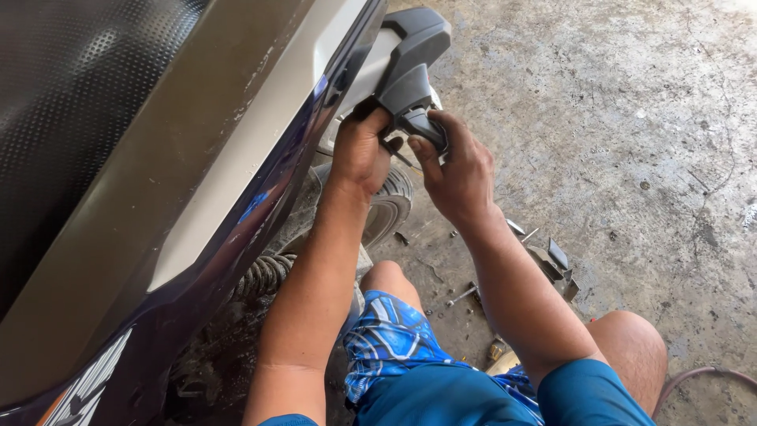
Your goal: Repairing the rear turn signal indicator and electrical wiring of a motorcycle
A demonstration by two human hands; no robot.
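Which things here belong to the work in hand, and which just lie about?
In hand: left hand and right hand both grip the grey tail piece of the scooter body.

Lying about: rear tyre, bolts, dark part, hose.

Person seen from above: bare forearms and bare left hand (360,150) and right hand (461,175), no gloves or sleeves; plain blue shirt (441,398); shorts (386,335) patterned in blue, white and black; knees uncovered.
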